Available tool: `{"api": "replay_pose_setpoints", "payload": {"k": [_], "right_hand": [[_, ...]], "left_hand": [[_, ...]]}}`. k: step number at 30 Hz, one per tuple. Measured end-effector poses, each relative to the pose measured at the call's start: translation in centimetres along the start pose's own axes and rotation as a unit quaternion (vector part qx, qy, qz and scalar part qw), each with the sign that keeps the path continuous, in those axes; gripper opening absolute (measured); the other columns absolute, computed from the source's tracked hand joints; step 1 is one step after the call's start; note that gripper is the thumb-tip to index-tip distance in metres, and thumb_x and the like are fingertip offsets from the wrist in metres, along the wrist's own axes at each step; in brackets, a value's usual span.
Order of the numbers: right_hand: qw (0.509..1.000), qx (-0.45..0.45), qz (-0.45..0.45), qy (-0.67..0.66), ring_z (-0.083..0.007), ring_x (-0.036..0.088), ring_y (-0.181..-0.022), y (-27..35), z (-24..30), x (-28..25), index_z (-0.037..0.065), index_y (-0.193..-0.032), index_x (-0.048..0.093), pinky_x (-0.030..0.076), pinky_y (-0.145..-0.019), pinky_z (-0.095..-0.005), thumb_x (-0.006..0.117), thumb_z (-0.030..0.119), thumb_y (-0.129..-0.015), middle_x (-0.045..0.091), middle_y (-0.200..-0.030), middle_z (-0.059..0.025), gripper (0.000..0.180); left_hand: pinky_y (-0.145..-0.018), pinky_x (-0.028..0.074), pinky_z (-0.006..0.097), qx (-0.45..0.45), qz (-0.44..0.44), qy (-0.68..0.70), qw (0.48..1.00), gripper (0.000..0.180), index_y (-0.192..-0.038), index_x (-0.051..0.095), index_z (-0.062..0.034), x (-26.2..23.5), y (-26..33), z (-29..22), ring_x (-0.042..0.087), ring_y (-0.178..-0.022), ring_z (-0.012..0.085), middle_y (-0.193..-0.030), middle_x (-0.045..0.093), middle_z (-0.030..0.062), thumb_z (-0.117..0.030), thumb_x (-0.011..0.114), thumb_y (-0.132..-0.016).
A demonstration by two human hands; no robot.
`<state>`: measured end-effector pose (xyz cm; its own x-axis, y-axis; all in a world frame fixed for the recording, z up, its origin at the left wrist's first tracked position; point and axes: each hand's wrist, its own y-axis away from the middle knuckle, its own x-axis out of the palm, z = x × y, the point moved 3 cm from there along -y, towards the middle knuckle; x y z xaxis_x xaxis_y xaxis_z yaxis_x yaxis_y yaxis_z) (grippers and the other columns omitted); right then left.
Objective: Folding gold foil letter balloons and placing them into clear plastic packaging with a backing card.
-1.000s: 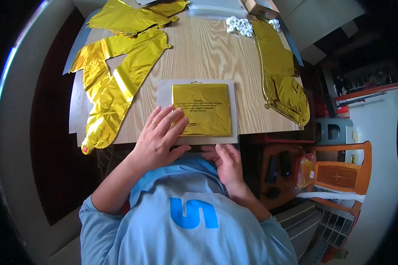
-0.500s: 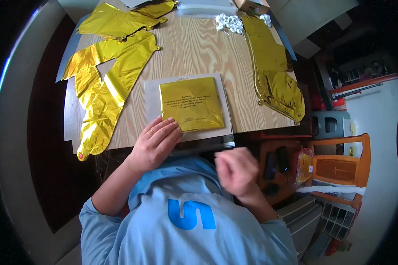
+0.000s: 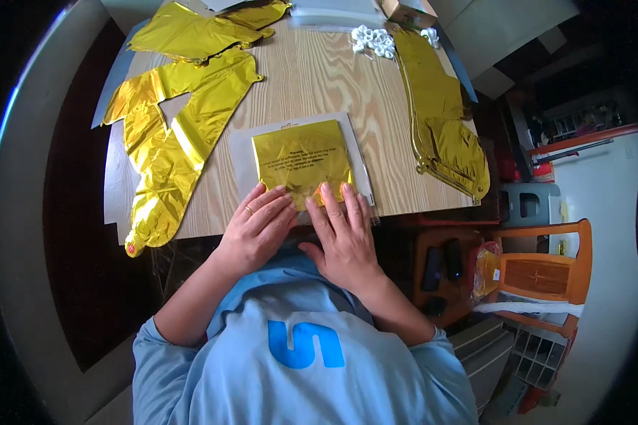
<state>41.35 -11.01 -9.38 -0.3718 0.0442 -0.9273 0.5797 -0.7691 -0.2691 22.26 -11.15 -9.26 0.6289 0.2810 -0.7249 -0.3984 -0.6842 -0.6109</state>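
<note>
In front of me at the table's near edge lies a flat square packet of folded gold foil, seemingly under clear plastic with dark print. A larger pale backing card shows around its sides. My left hand rests flat with its fingertips on the packet's lower left corner, a ring on one finger. On the lower right part lie the spread fingers of my right hand, thumb held apart. Neither hand grips anything.
Gold foil balloons, uninflated, lie on the left, far left and right of the wooden table. At the back are white ribbon-like coils, clear plastic sleeves and a cardboard box. A wooden chair stands to the right.
My right hand has come from above my lap up to the packet and now lies on its lower right part. The left hand stays on the lower left corner.
</note>
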Motion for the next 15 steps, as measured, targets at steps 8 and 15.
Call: {"api": "replay_pose_setpoints", "payload": {"k": [8,15], "right_hand": [[1.0,-0.02,0.016,-0.017,-0.0488,0.028,-0.146,0.0,0.1,-0.1,0.007,-0.149,0.046,0.026,-0.118,-0.0626,0.074,0.039,-0.084,0.033,-0.16,-0.0212,0.077],[0.989,-0.066,-0.121,-0.058,-0.0388,0.057,-0.125,2.8,0.1,-1.5,-0.005,-0.116,0.066,0.044,-0.108,-0.0522,0.071,0.019,-0.088,0.062,-0.13,-0.0227,0.037]], "left_hand": [[-0.112,0.041,0.055,0.009,0.034,-0.004,0.999,0.032,-0.11,0.069,-0.0025,-0.2,0.0,0.2,0.061,-0.123,0.0326,-0.119,0.066,0.0127,-0.011,0.079,-0.081],[-0.115,0.038,0.057,-0.016,0.081,0.043,0.996,0.036,-0.112,0.067,-0.0051,-0.8,-0.4,0.1,0.058,-0.127,0.0341,-0.122,0.063,0.0132,-0.012,0.081,-0.079]]}}
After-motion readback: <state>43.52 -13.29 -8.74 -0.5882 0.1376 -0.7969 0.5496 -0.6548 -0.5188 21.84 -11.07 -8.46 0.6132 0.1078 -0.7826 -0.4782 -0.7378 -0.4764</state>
